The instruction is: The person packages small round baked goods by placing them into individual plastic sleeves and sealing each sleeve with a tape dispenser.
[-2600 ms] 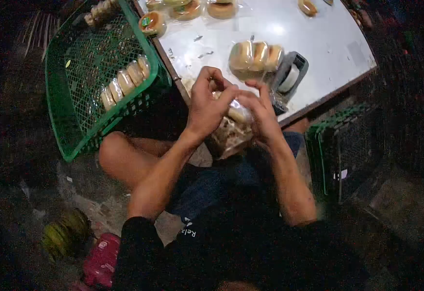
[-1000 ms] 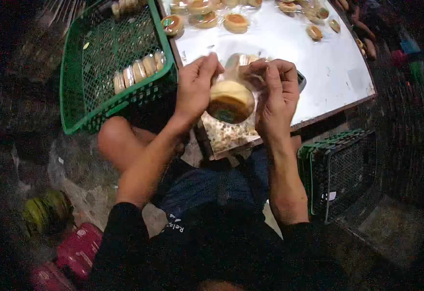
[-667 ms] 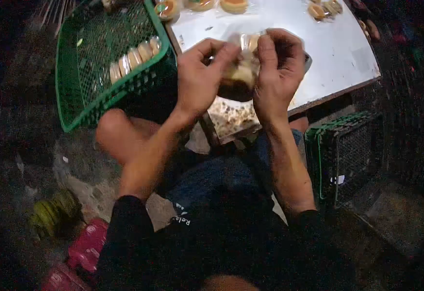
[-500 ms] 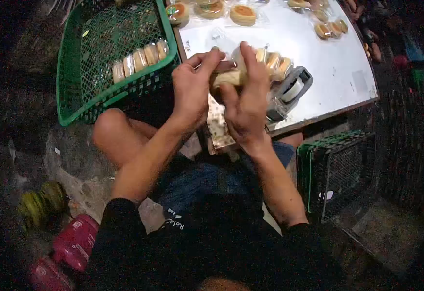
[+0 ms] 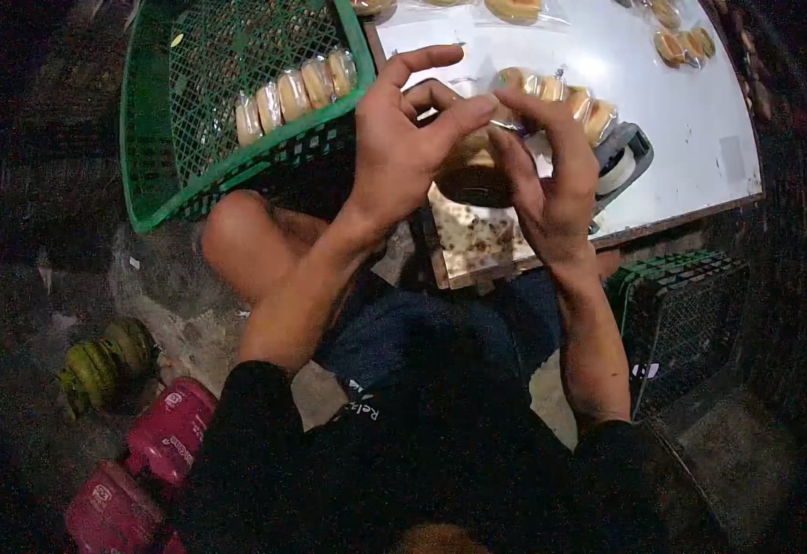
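Note:
Between my hands is a round pastry point(image 5: 475, 171) in clear plastic, its browned face turned partly toward me. My left hand point(image 5: 403, 134) pinches the wrapper above it with the thumb and a bent finger, while the index finger sticks out. From the other side, my right hand point(image 5: 556, 175) closes its thumb and index finger on the wrapper. The fingertips of both hands nearly meet, and part of the plastic is hidden behind them. Just beyond my right hand lies a row of wrapped pastries point(image 5: 597, 120), next to a grey tape dispenser point(image 5: 620, 166).
A green plastic crate point(image 5: 237, 174) at the left holds a row of wrapped pastries point(image 5: 292, 97). More pastries point(image 5: 514, 7) lie on the white table point(image 5: 680, 152). Black and green crates point(image 5: 685, 323) stand low at the right. Pink gas cylinders point(image 5: 172, 429) and green ones point(image 5: 103, 365) are at lower left.
The view has shifted, so the table and crate sit further right and higher. The pastry has turned to show its brown face, and my fingers have come together at the wrapper above it.

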A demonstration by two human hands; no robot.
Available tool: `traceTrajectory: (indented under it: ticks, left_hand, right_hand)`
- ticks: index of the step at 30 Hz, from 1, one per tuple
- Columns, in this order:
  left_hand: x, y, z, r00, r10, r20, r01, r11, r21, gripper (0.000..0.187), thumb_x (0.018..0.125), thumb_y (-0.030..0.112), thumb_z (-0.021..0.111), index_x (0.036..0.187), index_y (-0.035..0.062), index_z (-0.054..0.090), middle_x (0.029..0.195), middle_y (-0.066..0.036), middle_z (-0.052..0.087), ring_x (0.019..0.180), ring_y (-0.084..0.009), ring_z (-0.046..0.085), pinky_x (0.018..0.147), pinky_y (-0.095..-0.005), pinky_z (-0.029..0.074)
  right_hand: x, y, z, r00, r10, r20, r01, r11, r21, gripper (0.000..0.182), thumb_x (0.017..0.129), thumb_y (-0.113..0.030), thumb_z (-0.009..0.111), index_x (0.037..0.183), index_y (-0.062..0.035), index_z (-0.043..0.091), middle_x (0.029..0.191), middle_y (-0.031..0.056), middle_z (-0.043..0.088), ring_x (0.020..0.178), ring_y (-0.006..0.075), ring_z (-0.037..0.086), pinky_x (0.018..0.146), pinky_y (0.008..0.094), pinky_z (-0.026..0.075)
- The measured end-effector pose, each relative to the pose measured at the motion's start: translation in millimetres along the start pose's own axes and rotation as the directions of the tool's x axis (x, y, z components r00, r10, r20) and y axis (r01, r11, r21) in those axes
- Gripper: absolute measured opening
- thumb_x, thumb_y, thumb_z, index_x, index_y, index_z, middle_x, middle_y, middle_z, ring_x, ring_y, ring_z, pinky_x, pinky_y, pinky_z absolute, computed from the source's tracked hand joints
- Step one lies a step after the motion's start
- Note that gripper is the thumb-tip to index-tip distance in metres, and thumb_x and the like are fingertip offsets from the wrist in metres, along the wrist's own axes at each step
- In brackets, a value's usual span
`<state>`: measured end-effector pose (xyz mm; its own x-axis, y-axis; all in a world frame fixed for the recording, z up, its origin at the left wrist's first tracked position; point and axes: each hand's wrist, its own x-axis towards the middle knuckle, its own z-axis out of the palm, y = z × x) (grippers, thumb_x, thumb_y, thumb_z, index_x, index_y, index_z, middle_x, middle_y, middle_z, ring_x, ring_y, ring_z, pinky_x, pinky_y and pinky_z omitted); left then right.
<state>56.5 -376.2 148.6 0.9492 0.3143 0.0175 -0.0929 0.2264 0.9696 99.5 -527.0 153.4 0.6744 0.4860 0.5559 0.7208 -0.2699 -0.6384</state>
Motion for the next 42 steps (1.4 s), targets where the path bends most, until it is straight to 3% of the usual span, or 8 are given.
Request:
traceTrajectory:
  ticks: [3, 5, 9, 14, 20, 28, 38, 42]
  left_hand:
    - [2, 0, -1, 0.981, 0.122, 0.148, -0.162, 0.941, 0.298, 0.02, 0.08, 0.011, 0.073, 0.096, 0.0028, 0.064, 0.086, -0.003, 0.064, 0.078, -0.0082, 0.058, 0.065, -0.0238, 0.048]
    - [14, -9, -12, 0.758, 0.498, 0.42, -0.611, 0.318, 0.725, 0.012, 0.079, 0.01, 0.074, 0.085, 0.005, 0.065, 0.087, -0.002, 0.06, 0.075, -0.0086, 0.054, 0.065, -0.024, 0.046]
    - [4, -8, 19, 0.981, 0.175, -0.083, -0.169, 0.983, 0.067, 0.014, 0.079, 0.004, 0.071, 0.079, 0.0051, 0.057, 0.081, 0.0, 0.054, 0.073, -0.0088, 0.049, 0.068, -0.0221, 0.043]
    - [5, -24, 35, 0.924, 0.272, -0.267, -0.298, 0.952, -0.062, 0.025, 0.077, -0.003, 0.067, 0.078, 0.005, 0.044, 0.078, -0.001, 0.052, 0.072, -0.0079, 0.047, 0.068, -0.0226, 0.042]
    - [35, -79, 17, 0.996, -0.059, 0.062, 0.039, 0.957, 0.288, 0.052, 0.078, 0.008, 0.065, 0.128, 0.01, 0.05, 0.113, -0.01, 0.061, 0.094, -0.0175, 0.06, 0.081, -0.0313, 0.052]
    - [58, -147, 20, 0.929, -0.312, 0.199, 0.188, 0.86, 0.474, 0.065, 0.08, 0.018, 0.069, 0.137, 0.0052, 0.04, 0.12, -0.017, 0.057, 0.103, -0.0225, 0.06, 0.083, -0.0321, 0.052]
    - [26, -92, 10, 0.973, -0.208, 0.103, 0.157, 0.916, 0.369, 0.055, 0.079, 0.018, 0.064, 0.124, -0.0053, 0.045, 0.079, -0.009, 0.063, 0.074, -0.0136, 0.06, 0.064, -0.0266, 0.046]
    - [23, -96, 12, 0.99, -0.139, 0.035, 0.125, 0.956, 0.266, 0.046, 0.082, 0.009, 0.065, 0.122, -0.0013, 0.046, 0.084, -0.006, 0.063, 0.079, -0.0125, 0.059, 0.071, -0.0255, 0.048]
  right_hand:
    - [-2, 12, -4, 0.995, -0.095, -0.03, 0.087, 0.974, -0.209, 0.017, 0.08, 0.001, 0.065, 0.096, -0.003, 0.061, 0.099, 0.0133, 0.056, 0.09, 0.0265, 0.057, 0.077, 0.0318, 0.048]
    - [3, 14, -10, 1.0, -0.01, -0.015, 0.007, 0.982, -0.189, 0.014, 0.081, 0.0, 0.065, 0.094, -0.0028, 0.062, 0.106, 0.0157, 0.054, 0.098, 0.0295, 0.055, 0.077, 0.0328, 0.048]
    - [3, 19, 6, 0.888, 0.458, -0.031, -0.339, 0.701, 0.628, 0.008, 0.088, -0.007, 0.061, 0.092, -0.0004, 0.063, 0.111, 0.0068, 0.056, 0.097, 0.0148, 0.055, 0.081, 0.0284, 0.048]
    - [2, -9, 9, 0.702, 0.549, -0.454, -0.05, 0.674, 0.737, 0.034, 0.089, -0.007, 0.058, 0.118, -0.0021, 0.042, 0.105, 0.0125, 0.059, 0.098, 0.0161, 0.055, 0.087, 0.0275, 0.043]
    - [-133, 69, -36, 0.537, 0.702, -0.468, -0.815, 0.574, -0.075, 0.07, 0.081, -0.037, 0.071, 0.128, 0.002, 0.036, 0.122, 0.0176, 0.049, 0.111, 0.0268, 0.048, 0.098, 0.0368, 0.035]
    - [-136, 111, -94, 0.534, 0.845, -0.032, -0.819, 0.526, 0.228, 0.051, 0.086, -0.031, 0.065, 0.122, 0.0016, 0.049, 0.115, 0.0128, 0.055, 0.101, 0.0212, 0.054, 0.086, 0.0325, 0.044]
    - [-122, 89, -88, 0.783, 0.435, -0.444, -0.569, 0.789, -0.231, 0.036, 0.088, -0.027, 0.063, 0.077, 0.0067, 0.061, 0.076, 0.0072, 0.055, 0.073, 0.0165, 0.049, 0.07, 0.0327, 0.041]
    - [-179, 80, -64, 0.174, 0.983, 0.052, -0.694, 0.085, 0.715, 0.029, 0.09, -0.025, 0.061, 0.09, 0.0033, 0.065, 0.087, 0.0074, 0.063, 0.076, 0.0142, 0.054, 0.07, 0.0306, 0.042]
